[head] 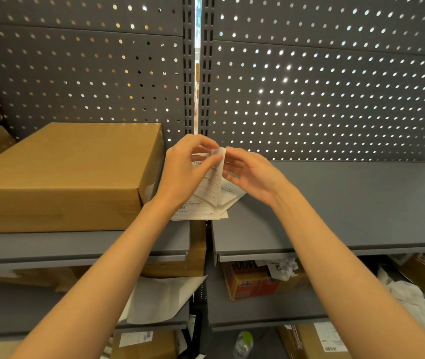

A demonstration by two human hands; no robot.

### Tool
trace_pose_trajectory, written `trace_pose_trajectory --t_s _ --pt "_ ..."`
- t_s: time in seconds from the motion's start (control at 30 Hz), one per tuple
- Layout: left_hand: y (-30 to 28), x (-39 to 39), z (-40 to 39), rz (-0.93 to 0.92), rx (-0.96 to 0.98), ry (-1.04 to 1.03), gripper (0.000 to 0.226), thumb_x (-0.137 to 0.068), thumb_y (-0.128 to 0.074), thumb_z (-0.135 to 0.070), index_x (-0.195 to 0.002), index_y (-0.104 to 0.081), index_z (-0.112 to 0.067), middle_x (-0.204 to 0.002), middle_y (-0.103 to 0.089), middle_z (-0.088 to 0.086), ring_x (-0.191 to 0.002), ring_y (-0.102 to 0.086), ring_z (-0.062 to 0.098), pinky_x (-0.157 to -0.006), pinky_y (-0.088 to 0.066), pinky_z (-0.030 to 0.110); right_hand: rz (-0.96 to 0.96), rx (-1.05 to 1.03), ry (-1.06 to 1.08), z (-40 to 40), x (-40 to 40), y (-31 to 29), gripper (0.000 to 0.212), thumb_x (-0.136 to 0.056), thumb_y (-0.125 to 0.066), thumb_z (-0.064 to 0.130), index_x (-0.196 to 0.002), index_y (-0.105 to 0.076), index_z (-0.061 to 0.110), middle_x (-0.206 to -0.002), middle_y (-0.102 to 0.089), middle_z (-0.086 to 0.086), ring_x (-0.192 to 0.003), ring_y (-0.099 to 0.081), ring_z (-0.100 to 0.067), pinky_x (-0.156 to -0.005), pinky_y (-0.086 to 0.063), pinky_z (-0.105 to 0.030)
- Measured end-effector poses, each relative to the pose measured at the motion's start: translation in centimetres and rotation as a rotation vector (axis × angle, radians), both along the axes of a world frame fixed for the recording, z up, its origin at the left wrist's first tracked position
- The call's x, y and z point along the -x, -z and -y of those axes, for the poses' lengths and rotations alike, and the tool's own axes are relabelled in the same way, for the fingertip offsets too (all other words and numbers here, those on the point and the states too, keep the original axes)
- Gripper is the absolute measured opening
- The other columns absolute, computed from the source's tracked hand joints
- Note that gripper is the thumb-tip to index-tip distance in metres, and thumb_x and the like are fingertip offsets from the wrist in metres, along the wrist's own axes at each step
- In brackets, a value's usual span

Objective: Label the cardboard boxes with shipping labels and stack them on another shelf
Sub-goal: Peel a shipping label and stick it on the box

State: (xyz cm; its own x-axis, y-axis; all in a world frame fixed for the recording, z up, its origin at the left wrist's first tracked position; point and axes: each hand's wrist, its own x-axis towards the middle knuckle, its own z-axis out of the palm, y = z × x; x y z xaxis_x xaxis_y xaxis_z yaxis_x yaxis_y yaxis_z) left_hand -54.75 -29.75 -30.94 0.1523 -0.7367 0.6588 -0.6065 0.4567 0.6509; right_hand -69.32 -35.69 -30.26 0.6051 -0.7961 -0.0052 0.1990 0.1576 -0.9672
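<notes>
A plain brown cardboard box (61, 174) lies flat on the left grey shelf (76, 246). Just right of it, above the gap between the two shelves, my left hand (185, 169) and my right hand (251, 174) hold a white shipping label (212, 186) upright. Both hands pinch its curled top corner, thumb and fingers meeting there. Under the hands a small pile of further white labels (201, 215) rests on the shelf edge, partly hidden by my left wrist.
The right grey shelf (348, 203) stretches to the right. Grey pegboard (310, 86) backs both shelves. Lower shelves hold brown boxes, white backing paper (159, 299), an orange printed carton (250, 283) and crumpled paper. More cardboard boxes stand at the far left edge.
</notes>
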Motion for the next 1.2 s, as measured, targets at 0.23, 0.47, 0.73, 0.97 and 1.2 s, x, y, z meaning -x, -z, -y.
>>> trace_pose_trajectory --t_s 0.23,0.47,0.73,0.97,1.2 --pt "-0.02 0.22 -0.21 0.006 -0.050 0.023 0.016 -0.088 -0.063 -0.025 -0.096 -0.068 -0.013 -0.093 -0.064 -0.005 -0.090 -0.061 0.006 -0.083 -0.050 0.017 -0.034 0.050 -0.002 -0.52 0.11 -0.10 0.018 -0.094 -0.053 0.020 -0.095 -0.068 0.010 -0.100 -0.063 -0.004 -0.092 -0.060 -0.011 -0.092 -0.046 -0.029" --pt "-0.02 0.24 -0.40 -0.019 -0.082 0.026 0.015 -0.088 -0.062 -0.026 -0.095 -0.067 -0.013 -0.093 -0.066 -0.001 -0.089 -0.061 0.007 -0.081 -0.049 0.014 -0.102 0.115 0.008 -0.76 -0.09 -0.18 0.020 -0.096 -0.051 0.020 -0.090 -0.068 0.013 -0.092 -0.065 0.000 -0.089 -0.060 -0.009 -0.085 -0.045 -0.028" --pt "0.01 0.26 -0.46 -0.074 -0.114 0.024 0.014 -0.090 -0.060 -0.019 -0.094 -0.068 -0.010 -0.093 -0.067 0.000 -0.089 -0.062 0.007 -0.078 -0.048 0.011 -0.093 0.122 0.000 -1.04 -0.20 -0.16 0.021 -0.096 -0.050 0.020 -0.088 -0.068 0.012 -0.083 -0.065 0.003 -0.085 -0.059 -0.009 -0.080 -0.044 -0.026" --pt "0.05 0.21 -0.34 -0.060 -0.130 0.019 0.011 -0.091 -0.058 -0.020 -0.093 -0.067 -0.014 -0.093 -0.065 -0.004 -0.089 -0.059 0.004 -0.075 -0.045 0.005 -0.096 0.107 0.017 -1.05 -0.19 -0.13 0.022 -0.096 -0.051 0.020 -0.085 -0.069 0.015 -0.082 -0.066 0.004 -0.085 -0.060 -0.010 -0.082 -0.045 -0.028" --pt "-0.54 -0.56 -0.34 0.084 -0.076 0.062 0.013 -0.091 -0.058 -0.027 -0.104 -0.061 -0.024 -0.097 -0.064 -0.007 -0.094 -0.058 0.004 -0.083 -0.048 0.026 -0.098 0.110 0.004 -0.75 0.00 -0.22 0.021 -0.095 -0.052 0.023 -0.087 -0.071 0.017 -0.085 -0.066 0.003 -0.086 -0.060 -0.010 -0.082 -0.045 -0.029"
